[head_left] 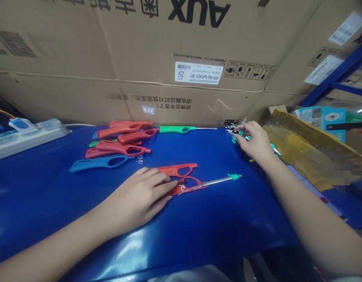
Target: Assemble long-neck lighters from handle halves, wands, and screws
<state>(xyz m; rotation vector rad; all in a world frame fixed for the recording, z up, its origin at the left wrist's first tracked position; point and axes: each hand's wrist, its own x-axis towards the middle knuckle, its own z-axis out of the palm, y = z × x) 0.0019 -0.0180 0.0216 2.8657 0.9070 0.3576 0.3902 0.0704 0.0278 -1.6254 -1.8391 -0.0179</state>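
Observation:
My left hand [148, 192] is closed over the handle end of an opened red gas lighter casing [195, 186], low on the table. From this casing a silver metal tube [218, 181] with a green tip piece points right, and thin white wires show at its trigger loop. Just beyond lies a matching red casing half [176, 170], partly covered by my left fingers. Farther right, my right hand [255, 143] pinches at a pile of small parts [232, 129] with wires and green pieces. What sits between those fingertips is too small to make out.
Several red, blue and green lighter casings [122, 149] lie at the back left. A green lighter with a metal tube [176, 129] rests beside them. A white power strip [28, 135] is at far left, large cardboard [125, 51] stands behind, and a taped carton [310, 149] is right.

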